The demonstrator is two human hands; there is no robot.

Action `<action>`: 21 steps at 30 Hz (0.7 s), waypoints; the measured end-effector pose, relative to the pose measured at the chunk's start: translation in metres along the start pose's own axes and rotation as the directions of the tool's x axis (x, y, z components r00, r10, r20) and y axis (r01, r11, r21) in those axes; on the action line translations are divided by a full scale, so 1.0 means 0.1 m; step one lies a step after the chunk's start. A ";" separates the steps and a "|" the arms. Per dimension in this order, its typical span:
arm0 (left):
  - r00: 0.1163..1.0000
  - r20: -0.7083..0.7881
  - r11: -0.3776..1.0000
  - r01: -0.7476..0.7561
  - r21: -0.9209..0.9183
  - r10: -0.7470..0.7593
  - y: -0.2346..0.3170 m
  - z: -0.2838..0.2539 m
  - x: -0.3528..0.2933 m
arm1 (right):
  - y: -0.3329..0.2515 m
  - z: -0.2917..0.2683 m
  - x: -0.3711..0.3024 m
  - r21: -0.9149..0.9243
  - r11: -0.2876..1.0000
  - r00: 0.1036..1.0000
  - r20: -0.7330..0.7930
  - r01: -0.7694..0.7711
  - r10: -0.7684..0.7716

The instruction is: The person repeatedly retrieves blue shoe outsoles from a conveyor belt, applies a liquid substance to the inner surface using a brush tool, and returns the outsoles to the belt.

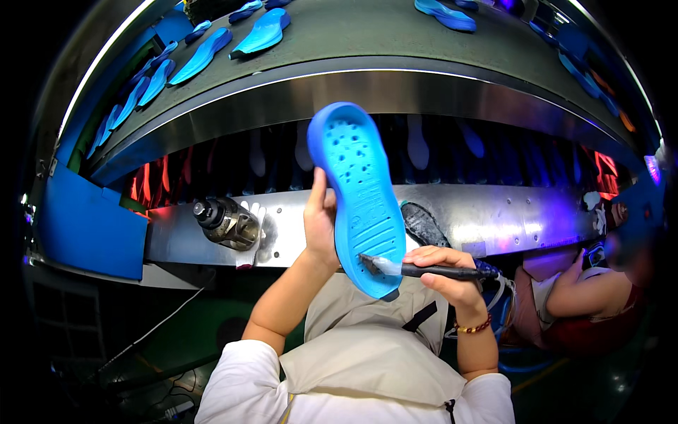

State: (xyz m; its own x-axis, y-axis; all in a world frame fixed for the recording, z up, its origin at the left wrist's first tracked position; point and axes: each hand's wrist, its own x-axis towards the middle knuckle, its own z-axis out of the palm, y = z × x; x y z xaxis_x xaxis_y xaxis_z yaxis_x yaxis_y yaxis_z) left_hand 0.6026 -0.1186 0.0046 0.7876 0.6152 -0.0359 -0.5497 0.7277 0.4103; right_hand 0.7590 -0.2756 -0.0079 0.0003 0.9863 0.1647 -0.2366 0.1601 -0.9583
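My left hand [322, 219] grips a blue shoe sole [367, 205] by its left edge, with the thumb in front and the other fingers mostly hidden behind. The sole is tilted toward me, its end with several small holes pointing away and its ribbed end near my lap. In my right hand [448, 279] is a black-handled brush-like tool [438, 270] with a pale neck and a dark tip. That tip is at the ribbed inner face of the sole, apparently touching it. Fingers of the right hand lie close to the sole's right edge.
A metal ledge [487, 215] crosses before me, holding a dark brown container [232, 220] with a black cap, and a dark sole [424, 225]. Beyond it, blue soles [263, 34] rest on a green belt [353, 42]. Another person's arm [590, 290] is at right.
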 end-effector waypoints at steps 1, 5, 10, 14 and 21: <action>0.998 -0.063 1.000 -0.018 0.018 0.019 -0.08 0.03 -0.08 | 0.02 0.05 -0.01 0.104 0.994 0.996 -0.081 0.039 -0.031; 0.995 -0.066 0.997 -0.072 0.014 0.072 -0.39 0.03 -0.30 | 0.03 0.22 -0.03 0.113 0.993 0.981 -0.192 0.030 -0.008; 1.000 -0.013 0.999 -0.027 -0.019 0.026 -0.35 -0.16 -0.22 | -0.14 0.15 0.01 0.104 0.994 0.998 0.050 0.020 -0.025; 0.996 -0.032 0.994 -0.076 0.084 0.079 -0.29 -0.14 -0.12 | -0.23 0.01 0.15 -0.299 0.946 0.988 0.126 0.128 -0.094; 0.994 -0.036 0.994 0.105 -0.020 -0.105 -0.06 -0.10 -0.02 | -0.41 0.18 0.24 -0.452 0.860 0.961 0.238 0.235 -0.138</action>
State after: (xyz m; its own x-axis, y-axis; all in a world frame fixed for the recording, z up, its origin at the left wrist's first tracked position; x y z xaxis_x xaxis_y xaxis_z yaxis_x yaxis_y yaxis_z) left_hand 0.6015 -0.1214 -0.0066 0.8305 0.5457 -0.1115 -0.4699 0.7940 0.3856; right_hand 0.7511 -0.2593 0.0396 -0.1989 0.9170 0.3458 0.2358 0.3872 -0.8913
